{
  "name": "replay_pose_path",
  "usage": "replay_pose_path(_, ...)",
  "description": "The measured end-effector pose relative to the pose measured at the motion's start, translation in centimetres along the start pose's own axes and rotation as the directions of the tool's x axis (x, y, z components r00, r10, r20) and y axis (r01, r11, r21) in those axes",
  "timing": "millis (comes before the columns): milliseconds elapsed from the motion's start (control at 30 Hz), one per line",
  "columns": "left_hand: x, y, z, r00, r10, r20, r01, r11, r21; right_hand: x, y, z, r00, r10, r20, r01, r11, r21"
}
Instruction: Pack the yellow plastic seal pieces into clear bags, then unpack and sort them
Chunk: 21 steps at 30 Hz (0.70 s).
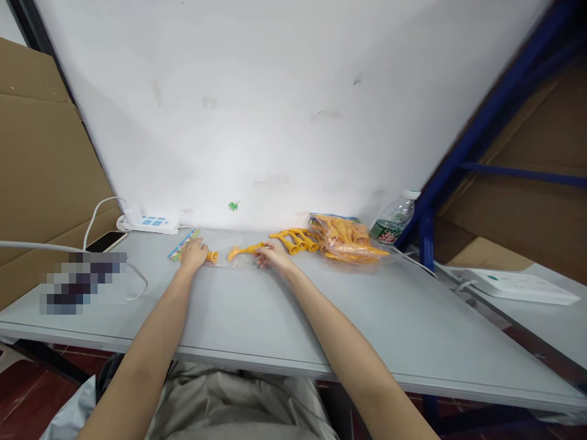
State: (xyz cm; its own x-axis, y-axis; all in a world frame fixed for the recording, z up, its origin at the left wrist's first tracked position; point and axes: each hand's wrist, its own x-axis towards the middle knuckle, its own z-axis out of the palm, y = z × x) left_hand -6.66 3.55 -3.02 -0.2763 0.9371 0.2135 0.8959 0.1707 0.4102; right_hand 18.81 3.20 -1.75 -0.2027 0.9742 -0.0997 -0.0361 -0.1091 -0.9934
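Observation:
My left hand (194, 254) is on a clear plastic bag (222, 259) with a colourful printed header, pressing and gripping it against the table. An orange plastic piece (212, 256) shows in the bag beside the fingers. My right hand (275, 258) is closed around the wide end of an orange horn-shaped plastic toy (247, 249). Its curved tip points left, at the bag's right end; I cannot tell whether the tip is inside. Just right of that hand lie several loose orange horn-shaped toys (298, 241).
A full clear bag of orange toys (351, 238) lies at the back right, beside a plastic bottle (395, 219). At the left are a power strip (158, 224), a phone (107, 242), white cables and a blurred patch. A white wall (284, 122) stands behind the grey table (257, 318).

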Motion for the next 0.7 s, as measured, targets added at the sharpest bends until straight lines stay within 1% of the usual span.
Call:
replay_pose_path(100, -0.1, 0.3, 0.2, 1.0, 0.011, 0.022, -0.011, 1.0, 0.006, 0.2, 0.6, 1.1, 0.998, 0.002, -0.063, 0.001, 0.998, 0.062)
replay_pose_path(167, -0.3, 0.8, 0.4, 0.999, 0.029, 0.047, -0.028, 1.0, -0.003, 0.3, 1.0, 1.6, 0.998, -0.016, -0.057, 0.02, 0.998, 0.058)
replay_pose_path(233, -0.6, 1.3, 0.8, 0.995, 0.069, 0.069, -0.068, 0.997, -0.02, 0.3, 1.3, 1.8, 0.999, -0.047, -0.005, 0.046, 0.999, -0.017)
replay_pose_path(300, -1.0, 1.9, 1.2, 0.989, 0.126, 0.083, -0.124, 0.992, -0.037, 0.2, 1.5, 1.7, 0.992, -0.119, 0.033, 0.123, 0.977, -0.174)
replay_pose_path(367, -1.3, 2.4, 1.6, 0.977, 0.188, 0.099, -0.185, 0.982, -0.044, 0.3, 1.7, 1.5, 0.974, -0.224, 0.034, 0.22, 0.905, -0.364)
replay_pose_path(433, -1.5, 2.9, 1.9, 0.961, 0.248, 0.119, -0.245, 0.969, -0.042, 0.5, 1.8, 1.4, 0.953, -0.304, 0.024, 0.274, 0.82, -0.502)
replay_pose_path(500, -1.6, 3.2, 2.1, 0.947, 0.291, 0.136, -0.289, 0.957, -0.039, 0.9, 1.9, 1.4, 0.946, -0.325, 0.019, 0.281, 0.785, -0.553)
replay_pose_path(567, -1.7, 3.5, 2.3, 0.938, 0.314, 0.145, -0.312, 0.949, -0.038, 1.3, 1.8, 1.4, 0.948, -0.318, 0.023, 0.276, 0.78, -0.561)
replay_pose_path(700, -2.0, 3.7, 2.5, 0.928, 0.344, 0.144, -0.338, 0.939, -0.063, 1.9, 1.3, 1.2, 0.954, -0.28, 0.104, 0.29, 0.783, -0.55)
